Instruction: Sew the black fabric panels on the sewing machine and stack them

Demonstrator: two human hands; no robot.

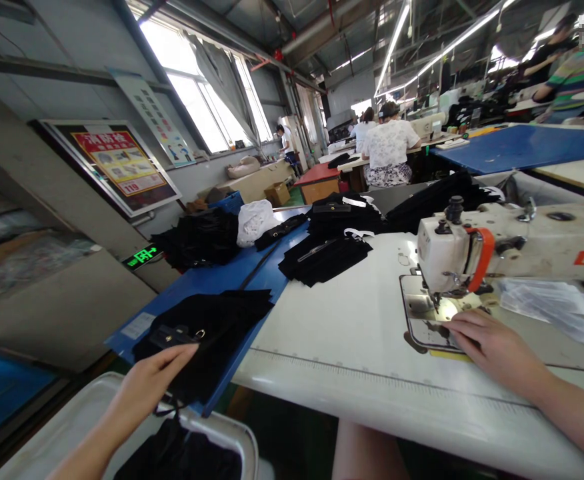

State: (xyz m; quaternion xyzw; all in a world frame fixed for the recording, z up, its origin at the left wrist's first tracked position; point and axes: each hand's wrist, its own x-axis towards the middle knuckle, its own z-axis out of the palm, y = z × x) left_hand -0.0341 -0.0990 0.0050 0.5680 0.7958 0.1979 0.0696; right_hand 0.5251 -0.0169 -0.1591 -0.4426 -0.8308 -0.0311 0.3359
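Note:
My left hand (159, 370) is at the near edge of a stack of black fabric pieces (212, 323) on the blue table. Its fingers are closed on the black fabric, though the thumb side is partly hidden. A dark flap with a small metal stud and a gold-coloured ring lie on top of that stack. My right hand (492, 343) rests beside the needle plate (417, 307) of a white sewing machine (452, 250). Its fingertips are pinched together under the lit needle area; whatever they hold is too small to make out.
More black fabric stacks (325, 257) with white strips lie at the back of the white sewing table (322, 327). Clear plastic strips (552, 307) lie right of the needle. A white bin (247, 440) holding black fabric stands below left. Other people sit at machines further off.

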